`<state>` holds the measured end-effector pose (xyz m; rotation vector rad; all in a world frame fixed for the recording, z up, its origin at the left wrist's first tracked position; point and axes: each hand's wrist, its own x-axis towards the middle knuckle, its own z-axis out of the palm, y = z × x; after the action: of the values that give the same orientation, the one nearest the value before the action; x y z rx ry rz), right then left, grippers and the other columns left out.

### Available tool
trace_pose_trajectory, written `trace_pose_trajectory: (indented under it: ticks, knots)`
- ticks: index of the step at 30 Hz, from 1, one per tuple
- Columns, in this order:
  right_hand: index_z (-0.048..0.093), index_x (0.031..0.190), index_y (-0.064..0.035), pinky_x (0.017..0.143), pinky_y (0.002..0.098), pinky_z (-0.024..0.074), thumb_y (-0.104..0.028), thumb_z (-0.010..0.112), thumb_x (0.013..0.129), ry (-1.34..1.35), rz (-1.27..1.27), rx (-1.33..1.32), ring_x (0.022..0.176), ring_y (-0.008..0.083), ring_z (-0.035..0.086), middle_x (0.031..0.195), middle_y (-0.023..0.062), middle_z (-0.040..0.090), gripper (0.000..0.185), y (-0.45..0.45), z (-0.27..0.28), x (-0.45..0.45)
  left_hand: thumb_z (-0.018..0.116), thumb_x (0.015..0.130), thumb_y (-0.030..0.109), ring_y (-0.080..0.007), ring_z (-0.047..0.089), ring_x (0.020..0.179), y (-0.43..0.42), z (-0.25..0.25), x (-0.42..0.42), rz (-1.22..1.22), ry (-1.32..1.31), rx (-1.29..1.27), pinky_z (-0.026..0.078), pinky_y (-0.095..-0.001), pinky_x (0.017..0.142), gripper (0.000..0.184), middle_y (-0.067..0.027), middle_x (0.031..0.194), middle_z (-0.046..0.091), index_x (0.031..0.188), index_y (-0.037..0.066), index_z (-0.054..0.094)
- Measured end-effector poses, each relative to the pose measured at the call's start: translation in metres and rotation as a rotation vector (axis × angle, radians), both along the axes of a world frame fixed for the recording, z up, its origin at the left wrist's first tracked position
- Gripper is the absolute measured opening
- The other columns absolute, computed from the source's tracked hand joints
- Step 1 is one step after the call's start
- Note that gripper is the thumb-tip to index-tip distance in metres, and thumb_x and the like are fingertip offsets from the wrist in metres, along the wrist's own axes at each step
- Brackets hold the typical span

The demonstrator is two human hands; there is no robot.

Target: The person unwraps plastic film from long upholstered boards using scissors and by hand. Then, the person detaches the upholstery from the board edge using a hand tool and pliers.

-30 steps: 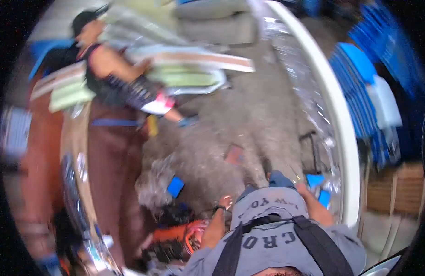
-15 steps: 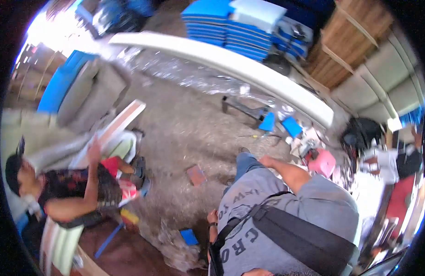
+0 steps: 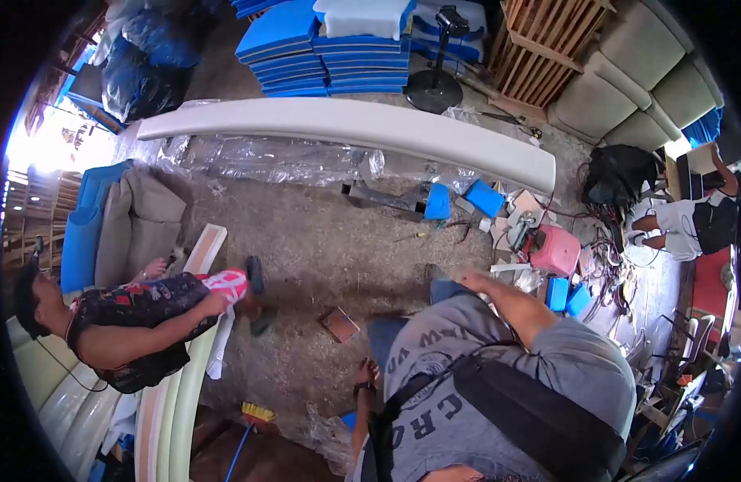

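My left hand [image 3: 366,374], with a dark watch at the wrist, hangs beside my left thigh. Its fingers are loosely apart and nothing shows in them. My right hand [image 3: 472,280] is held forward by my right knee, above the concrete floor. Its fingers are too small and unclear to read, and no object shows there. A flat reddish-brown piece [image 3: 341,324] lies on the floor ahead of my left hand. Beyond my right hand are a pink plastic container [image 3: 555,249] and some blue blocks [image 3: 557,294].
A long white padded piece [image 3: 346,127] stretches across plastic sheeting, with stacked blue foam sheets [image 3: 361,68] behind. At left a co-worker [image 3: 138,321] sits by pale curved padded pieces [image 3: 176,402]. Another person [image 3: 692,225] is at right. Cables [image 3: 615,277] and a broom head [image 3: 258,412] lie on the floor.
My view has turned and steadied. The co-worker's raised hand has left the pale board and come down; a pink-and-white item is now at their other hand. My hands stay close to my legs.
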<state>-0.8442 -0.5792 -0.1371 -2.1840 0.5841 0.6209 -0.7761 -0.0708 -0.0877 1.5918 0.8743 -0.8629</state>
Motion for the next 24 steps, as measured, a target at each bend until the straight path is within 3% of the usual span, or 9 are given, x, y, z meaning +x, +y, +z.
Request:
trace_pose_trajectory:
  ticks: [3, 7, 10, 12, 13, 14, 15, 19, 24]
  knots:
    - [0.07, 0.097, -0.002, 0.081, 0.0482, 0.0517, -0.027, 0.055, 0.088, 0.079, 0.064, -0.021, 0.095, 0.0373, 0.067, 0.101, 0.0249, 0.068, 0.031, -0.036, 0.022, -0.001, 0.055, 0.1, 0.031, -0.0228, 0.064, 0.103, -0.008, -0.081, 0.005, -0.438, -0.322, 0.296, 0.052, -0.0363, 0.09, 0.041, -0.0138, 0.117, 0.068, 0.13, 0.004, 0.062]
    - [0.071, 0.099, -0.005, 0.078, 0.046, 0.0532, -0.029, 0.055, 0.087, 0.036, 0.154, -0.095, 0.089, 0.0335, 0.069, 0.1, 0.022, 0.069, 0.031, -0.083, -0.048, -0.062, 0.055, 0.099, 0.03, -0.0266, 0.064, 0.108, -0.077, -0.049, 0.066, -0.668, -0.352, 0.076, 0.05, -0.0375, 0.094, 0.04, -0.0152, 0.12, 0.068, 0.127, 0.002, 0.063]
    - [0.072, 0.096, -0.0058, 0.074, 0.0432, 0.0541, -0.032, 0.059, 0.089, 0.109, -0.323, -0.192, 0.083, 0.0304, 0.07, 0.094, 0.0188, 0.071, 0.03, -0.089, -0.002, -0.058, 0.054, 0.096, 0.025, -0.0323, 0.065, 0.109, -0.071, -0.158, 0.1, -1.197, -0.749, 0.134, 0.051, -0.0419, 0.093, 0.036, -0.0208, 0.121, 0.067, 0.123, 0.003, 0.065]
    - [0.07, 0.1, -0.0087, 0.082, 0.0438, 0.0536, -0.043, 0.054, 0.096, 0.046, -0.625, -0.1, 0.092, 0.0327, 0.068, 0.098, 0.0162, 0.07, 0.038, -0.1, 0.075, -0.032, 0.057, 0.092, 0.031, -0.0391, 0.067, 0.099, -0.132, -0.126, 0.168, -1.651, -0.389, 0.096, 0.054, -0.0482, 0.085, 0.035, -0.021, 0.11, 0.069, 0.113, 0.005, 0.068]
    - [0.069, 0.105, -0.0075, 0.082, 0.0437, 0.0527, -0.047, 0.053, 0.097, 0.017, -0.677, -0.14, 0.092, 0.0322, 0.068, 0.1, 0.0184, 0.069, 0.043, -0.103, 0.095, -0.027, 0.061, 0.09, 0.03, -0.0389, 0.067, 0.099, -0.148, -0.081, 0.199, -1.72, -0.673, -0.119, 0.054, -0.0492, 0.085, 0.032, -0.0193, 0.106, 0.071, 0.11, 0.005, 0.069]
    - [0.069, 0.105, -0.0075, 0.082, 0.0437, 0.0527, -0.047, 0.053, 0.097, 0.02, -0.698, -0.142, 0.092, 0.0322, 0.068, 0.1, 0.0184, 0.069, 0.043, -0.113, 0.1, -0.027, 0.067, 0.087, 0.027, -0.0365, 0.068, 0.095, -0.144, -0.14, 0.224, -1.911, -0.43, 0.156, 0.054, -0.0479, 0.082, 0.029, -0.0185, 0.103, 0.071, 0.106, 0.005, 0.07]
    - [0.069, 0.106, -0.0084, 0.082, 0.0438, 0.0526, -0.047, 0.055, 0.097, 0.084, -0.808, -0.072, 0.091, 0.0334, 0.068, 0.099, 0.0184, 0.07, 0.042, -0.127, 0.094, -0.032, 0.068, 0.086, 0.021, -0.0295, 0.069, 0.084, -0.141, -0.17, 0.236, -1.135, -0.227, 0.206, 0.054, -0.0435, 0.076, 0.025, -0.0151, 0.094, 0.072, 0.104, 0.004, 0.07]
    - [0.069, 0.11, -0.0043, 0.082, 0.0445, 0.0525, -0.043, 0.055, 0.098, -0.064, -1.153, 0.023, 0.087, 0.0322, 0.066, 0.091, 0.0155, 0.068, 0.043, -0.223, -0.023, -0.112, 0.067, 0.093, 0.023, -0.0107, 0.058, 0.069, -0.248, -0.098, 0.324, -0.685, -0.226, -0.157, 0.047, -0.0266, 0.058, 0.017, 0.0035, 0.084, 0.061, 0.107, 0.014, 0.066]
    - [0.069, 0.107, -0.0049, 0.07, 0.0359, 0.0486, -0.039, 0.061, 0.095, -0.317, -1.246, -0.213, 0.079, 0.02, 0.061, 0.086, 0.0078, 0.065, 0.037, -0.413, -0.018, -0.059, 0.067, 0.094, 0.031, -0.0146, 0.063, 0.085, -0.372, -0.069, 0.367, -0.606, -0.202, -0.126, 0.051, -0.0276, 0.073, 0.035, -0.0021, 0.102, 0.065, 0.123, 0.012, 0.06]
